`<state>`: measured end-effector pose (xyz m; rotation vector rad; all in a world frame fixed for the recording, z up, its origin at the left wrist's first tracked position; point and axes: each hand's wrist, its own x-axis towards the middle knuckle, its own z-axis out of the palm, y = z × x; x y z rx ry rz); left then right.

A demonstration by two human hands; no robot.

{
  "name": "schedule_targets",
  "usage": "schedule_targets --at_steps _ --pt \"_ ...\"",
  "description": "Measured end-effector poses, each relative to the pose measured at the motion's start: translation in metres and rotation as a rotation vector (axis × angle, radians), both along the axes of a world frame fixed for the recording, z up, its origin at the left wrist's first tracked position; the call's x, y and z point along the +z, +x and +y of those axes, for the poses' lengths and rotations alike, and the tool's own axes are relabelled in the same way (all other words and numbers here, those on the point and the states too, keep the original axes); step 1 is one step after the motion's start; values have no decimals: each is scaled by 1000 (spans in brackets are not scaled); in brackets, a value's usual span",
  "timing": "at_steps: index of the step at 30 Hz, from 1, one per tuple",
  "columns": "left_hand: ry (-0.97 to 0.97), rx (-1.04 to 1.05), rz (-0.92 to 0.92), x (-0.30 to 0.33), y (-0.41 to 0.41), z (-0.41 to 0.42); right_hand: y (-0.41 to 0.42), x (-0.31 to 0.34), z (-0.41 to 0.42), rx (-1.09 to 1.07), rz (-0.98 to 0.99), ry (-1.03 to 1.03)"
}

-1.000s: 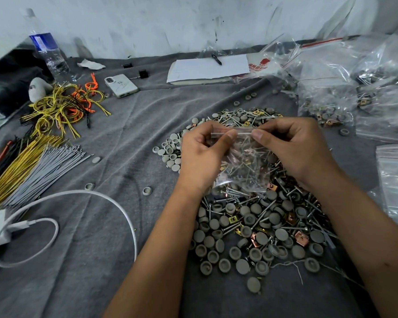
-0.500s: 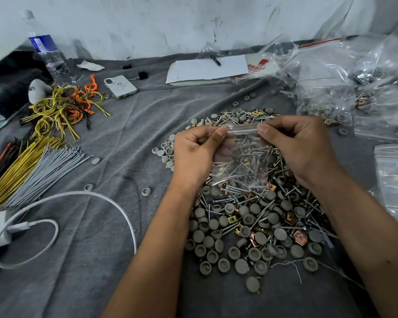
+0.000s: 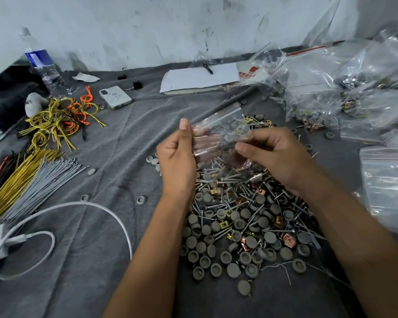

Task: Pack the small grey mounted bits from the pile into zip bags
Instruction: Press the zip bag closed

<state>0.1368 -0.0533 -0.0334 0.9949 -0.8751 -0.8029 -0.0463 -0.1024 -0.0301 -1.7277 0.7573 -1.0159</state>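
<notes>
A pile of small grey mounted bits (image 3: 244, 228), mixed with screws and copper clips, covers the grey cloth in front of me. Above its far part a small clear zip bag (image 3: 218, 131) with some parts inside is held tilted, its top edge pointing up and to the right. My left hand (image 3: 177, 157) grips the bag's left side, thumb up along its edge. My right hand (image 3: 271, 152) pinches the bag's right lower side with curled fingers. The bag is blurred.
Filled zip bags (image 3: 326, 95) lie at the back right, more bags (image 3: 388, 184) at the right edge. On the left are yellow and grey wire bundles (image 3: 32, 180), a white cable (image 3: 62, 216), a phone (image 3: 115, 97), a water bottle (image 3: 44, 67). A notepad with pen (image 3: 200, 78) lies at the back.
The bag was held flat by its top strip between both hands. Now it is tilted and raised, my left hand gripping its side and my right hand lower on it.
</notes>
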Motion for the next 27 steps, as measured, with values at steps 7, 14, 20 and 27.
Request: schedule_targets --at_steps 7,14,20,27 --pt "172 -178 -466 11 -42 -14 -20 5 -14 -349 -226 122" --pt "267 -144 -527 24 -110 -78 -81 23 -60 -455 -197 172" --pt "270 -80 -619 40 -169 -131 -130 35 -123 -631 -82 231" --pt "293 -247 -967 21 -205 -118 -206 31 -107 -802 612 22"
